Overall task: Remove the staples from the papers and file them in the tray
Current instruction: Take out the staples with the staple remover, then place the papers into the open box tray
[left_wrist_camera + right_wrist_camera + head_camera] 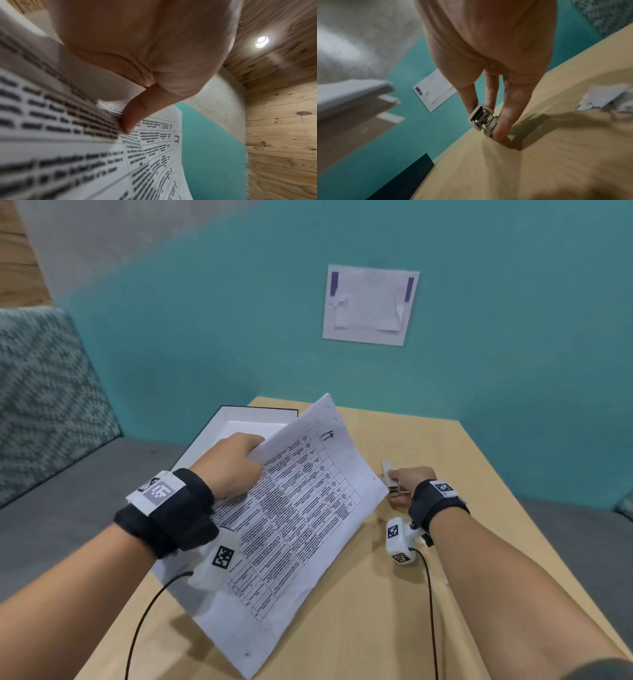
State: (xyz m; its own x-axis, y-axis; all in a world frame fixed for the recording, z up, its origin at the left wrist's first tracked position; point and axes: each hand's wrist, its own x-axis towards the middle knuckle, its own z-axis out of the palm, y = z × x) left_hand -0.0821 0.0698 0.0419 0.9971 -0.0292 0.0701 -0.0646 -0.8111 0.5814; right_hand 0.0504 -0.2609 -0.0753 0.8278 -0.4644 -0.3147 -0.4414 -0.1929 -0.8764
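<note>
My left hand [236, 460] pinches the upper left edge of a sheaf of printed papers [294, 501], lifted and tilted above the wooden table [445, 594]. In the left wrist view the thumb [133, 117] presses on the printed top sheet [150, 159]. My right hand [409, 479] holds a small white and metal staple remover [390, 477] at the table surface, just right of the papers. In the right wrist view the fingertips [500, 129] pinch the staple remover [482, 119]. A white tray [236, 422] with a dark rim lies behind the left hand, partly hidden by the papers.
A teal wall stands behind the table, with a taped white sheet [371, 304] on it. A grey sofa with a patterned cushion [44, 398] is on the left. Crumpled paper scraps [607, 98] lie on the table in the right wrist view. Cables run from both wrists.
</note>
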